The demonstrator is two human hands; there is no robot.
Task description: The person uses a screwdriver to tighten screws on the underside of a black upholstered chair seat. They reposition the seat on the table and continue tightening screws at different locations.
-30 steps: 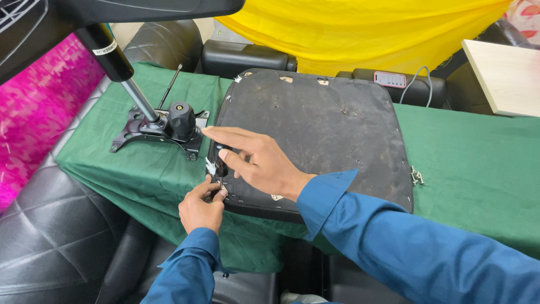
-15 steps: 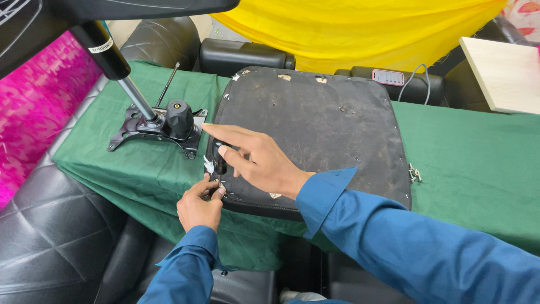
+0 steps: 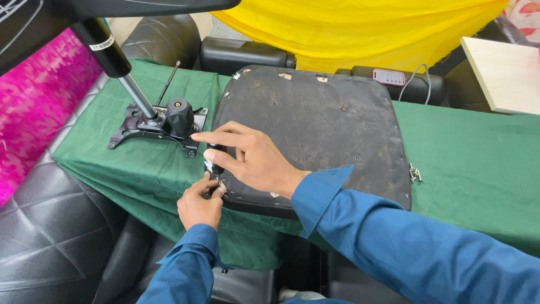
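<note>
A worn, dark, square-cornered chair seat pad (image 3: 315, 129) is laid underside up on a counter covered with a green cloth (image 3: 478, 169), its near left corner hanging just over the counter's front edge. The right hand (image 3: 253, 160) is rested flat on that corner, with the forefinger stretched out towards the left and the thumb pressed against the pad's left edge; its grip is open and nothing is enclosed by it. The left hand (image 3: 199, 204) is held just below, at the pad's front edge, where the fingertips are pinched together on the edge of the covering; what exactly is pinched there cannot be told. Both forearms are clad in blue sleeves.

Just left of the pad, a black metal chair tilt plate (image 3: 160, 126) with a round black knob is set on the cloth, and a gas cylinder (image 3: 112, 56) is seen rising from it at a slant. A small cluster of silver screws (image 3: 414, 173) is lying loose on the cloth beside the pad's right edge. A pale wooden board (image 3: 503, 73) is seen at the far right. No container is seen on the counter.
</note>
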